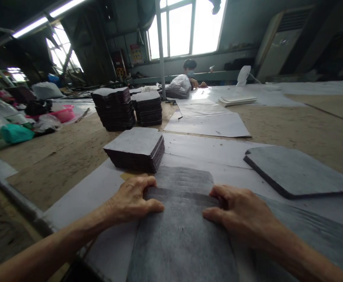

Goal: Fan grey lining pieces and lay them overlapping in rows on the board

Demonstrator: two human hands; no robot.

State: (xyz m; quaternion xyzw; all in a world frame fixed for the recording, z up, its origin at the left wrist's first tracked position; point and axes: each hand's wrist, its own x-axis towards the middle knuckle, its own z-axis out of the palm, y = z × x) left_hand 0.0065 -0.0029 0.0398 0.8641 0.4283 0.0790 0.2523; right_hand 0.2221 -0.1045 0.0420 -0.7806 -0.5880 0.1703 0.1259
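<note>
A grey sheet of fabric-like material (pixel 183 235) lies before me, its far part raised in a dark fold or edge. My left hand (pixel 137 196) grips that edge at its left end, thumb on top and fingers curled behind. At the right end my right hand (pixel 232 207) pinches the same edge in the same way. Just beyond, more grey pieces (pixel 185 176) lie fanned in overlapping layers. A neat stack of cut grey pieces (pixel 134 150) stands close past my left hand. Whether the hands hold one layer or several, I cannot tell.
Two taller stacks (pixel 114 109) (pixel 148 107) stand farther back on the left. On the right lie a thick grey slab of layers (pixel 300 170) and fanned grey sheets (pixel 315 223). White paper (pixel 80 196) covers part of the table. A person (pixel 190 72) sits at the far side.
</note>
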